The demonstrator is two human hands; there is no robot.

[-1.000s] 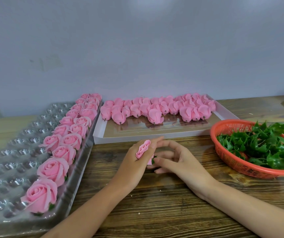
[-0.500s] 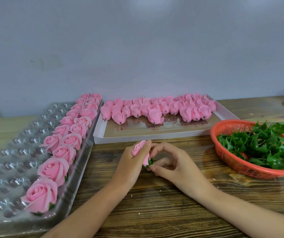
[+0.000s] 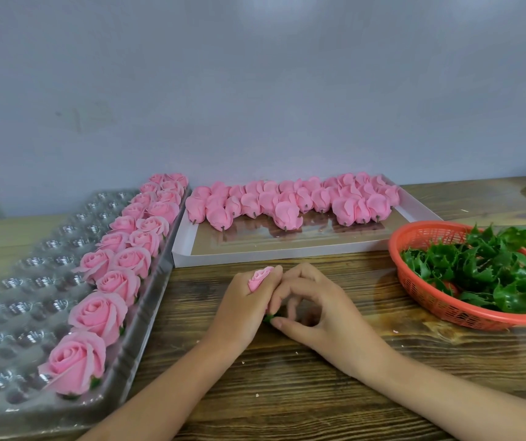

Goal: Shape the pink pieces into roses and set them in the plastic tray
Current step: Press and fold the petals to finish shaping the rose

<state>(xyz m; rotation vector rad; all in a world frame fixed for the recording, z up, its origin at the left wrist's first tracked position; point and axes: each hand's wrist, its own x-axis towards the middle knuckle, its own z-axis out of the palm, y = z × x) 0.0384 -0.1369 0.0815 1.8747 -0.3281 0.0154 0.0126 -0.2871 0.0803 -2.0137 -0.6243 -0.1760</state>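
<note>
Since a second ago my right hand (image 3: 317,305) has curled in from flat; its thumb and forefinger now pinch the green base of the bud (image 3: 260,277). My left hand (image 3: 245,302) grips the bud, pink tip poking above the fist. Both rest on the table (image 3: 287,393), between the tray (image 3: 16,308) of roses (image 3: 96,313) and the basket (image 3: 446,308), before the box (image 3: 255,257) of pieces (image 3: 287,203).

Your bare arms
Your left hand (image 3: 246,305) and right hand (image 3: 318,310) are bare, with slim fingers and short nails; both forearms (image 3: 166,386) are bare too.
</note>
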